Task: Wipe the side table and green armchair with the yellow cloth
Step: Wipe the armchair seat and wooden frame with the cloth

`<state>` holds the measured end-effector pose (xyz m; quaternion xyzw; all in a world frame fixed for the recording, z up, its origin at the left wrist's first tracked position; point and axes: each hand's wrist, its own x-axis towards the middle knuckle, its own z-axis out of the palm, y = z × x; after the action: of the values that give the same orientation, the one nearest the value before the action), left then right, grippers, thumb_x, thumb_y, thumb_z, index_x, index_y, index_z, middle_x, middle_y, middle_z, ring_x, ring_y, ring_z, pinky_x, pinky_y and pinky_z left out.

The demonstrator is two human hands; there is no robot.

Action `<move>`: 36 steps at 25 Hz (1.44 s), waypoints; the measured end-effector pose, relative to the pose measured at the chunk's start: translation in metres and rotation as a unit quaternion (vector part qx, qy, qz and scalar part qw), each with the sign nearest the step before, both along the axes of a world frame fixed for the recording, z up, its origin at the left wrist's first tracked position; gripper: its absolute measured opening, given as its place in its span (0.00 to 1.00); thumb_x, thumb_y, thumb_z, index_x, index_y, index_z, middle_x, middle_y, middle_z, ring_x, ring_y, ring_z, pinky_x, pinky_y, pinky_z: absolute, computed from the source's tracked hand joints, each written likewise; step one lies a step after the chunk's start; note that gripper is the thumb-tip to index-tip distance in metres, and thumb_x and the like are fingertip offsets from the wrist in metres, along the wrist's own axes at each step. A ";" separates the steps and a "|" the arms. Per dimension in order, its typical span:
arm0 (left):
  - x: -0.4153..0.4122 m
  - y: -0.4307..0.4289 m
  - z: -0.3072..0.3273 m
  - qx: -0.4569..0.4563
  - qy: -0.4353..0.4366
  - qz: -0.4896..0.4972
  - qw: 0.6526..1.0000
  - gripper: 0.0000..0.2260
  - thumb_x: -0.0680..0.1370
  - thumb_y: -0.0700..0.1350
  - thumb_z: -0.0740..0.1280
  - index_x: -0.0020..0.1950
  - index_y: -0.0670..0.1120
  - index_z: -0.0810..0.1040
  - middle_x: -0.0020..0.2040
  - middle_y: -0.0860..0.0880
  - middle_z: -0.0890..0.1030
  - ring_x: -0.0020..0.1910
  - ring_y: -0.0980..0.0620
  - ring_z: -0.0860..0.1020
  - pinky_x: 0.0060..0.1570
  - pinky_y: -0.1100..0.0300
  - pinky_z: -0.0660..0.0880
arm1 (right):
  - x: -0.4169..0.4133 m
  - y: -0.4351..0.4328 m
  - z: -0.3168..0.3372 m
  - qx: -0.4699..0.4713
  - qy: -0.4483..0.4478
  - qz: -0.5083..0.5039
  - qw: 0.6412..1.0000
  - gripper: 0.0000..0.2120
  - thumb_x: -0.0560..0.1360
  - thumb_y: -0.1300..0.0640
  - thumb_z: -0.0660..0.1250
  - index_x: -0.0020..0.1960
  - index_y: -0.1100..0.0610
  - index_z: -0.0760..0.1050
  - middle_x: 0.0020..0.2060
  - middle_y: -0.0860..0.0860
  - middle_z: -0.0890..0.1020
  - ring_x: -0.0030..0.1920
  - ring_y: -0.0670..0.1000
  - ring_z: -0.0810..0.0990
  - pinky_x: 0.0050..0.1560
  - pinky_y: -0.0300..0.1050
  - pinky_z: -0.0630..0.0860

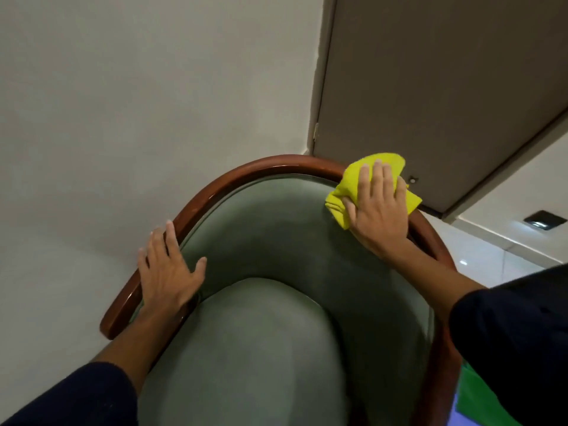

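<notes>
The green armchair (276, 241) fills the lower middle of the head view, with a curved polished wooden rail (246, 170) around its back and a pale green seat cushion (255, 348). My right hand (379, 207) presses the crumpled yellow cloth (353, 182) flat onto the right upper part of the rail and backrest. My left hand (167, 269) rests on the left side of the rail, fingers spread, holding nothing. The side table is out of view.
A plain pale wall (123, 103) stands directly behind the chair. A brown door (445, 103) is at the back right, with a tiled floor (491, 256) beyond. Something bright green (479, 401) lies at the lower right by my sleeve.
</notes>
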<state>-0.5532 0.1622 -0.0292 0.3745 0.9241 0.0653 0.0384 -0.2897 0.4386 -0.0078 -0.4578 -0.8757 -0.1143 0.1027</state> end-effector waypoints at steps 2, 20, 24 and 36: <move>0.006 -0.001 0.000 -0.011 -0.019 -0.022 1.000 0.46 0.73 0.65 0.64 0.78 0.44 0.43 0.77 0.35 0.58 0.75 0.36 0.60 0.71 0.36 0.61 | -0.024 -0.013 -0.009 0.019 -0.008 0.069 0.997 0.37 0.80 0.36 0.49 0.79 0.60 0.52 0.77 0.65 0.57 0.78 0.64 0.55 0.76 0.65 0.51; 0.024 0.004 0.007 0.000 -0.041 -0.077 0.996 0.51 0.65 0.74 0.59 0.78 0.45 0.44 0.77 0.35 0.58 0.75 0.35 0.60 0.70 0.36 0.62 | 0.142 -0.120 -0.015 -0.039 -0.072 -0.112 0.990 0.20 0.73 0.58 0.71 0.63 0.59 0.73 0.74 0.66 0.64 0.74 0.66 0.64 0.67 0.63 0.67; 0.020 0.002 0.009 -0.004 -0.062 -0.085 0.994 0.51 0.66 0.74 0.57 0.78 0.46 0.42 0.78 0.36 0.56 0.76 0.36 0.58 0.71 0.36 0.60 | 0.157 -0.156 -0.034 -0.038 -0.038 -0.167 0.985 0.26 0.74 0.53 0.71 0.68 0.61 0.68 0.76 0.65 0.60 0.75 0.66 0.61 0.64 0.65 0.70; 0.019 0.002 -0.002 0.027 -0.093 -0.052 0.994 0.46 0.68 0.77 0.41 0.78 0.50 0.41 0.79 0.40 0.52 0.78 0.41 0.53 0.75 0.42 0.52 | -0.125 -0.134 -0.107 -0.050 0.080 0.184 0.978 0.37 0.78 0.42 0.57 0.79 0.49 0.41 0.79 0.56 0.53 0.79 0.60 0.47 0.78 0.59 0.36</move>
<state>-0.5338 0.1646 -0.0312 0.4156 0.8935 0.1227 0.1177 -0.4150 0.3049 -0.1144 -0.3014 -0.9385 -0.0126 0.1682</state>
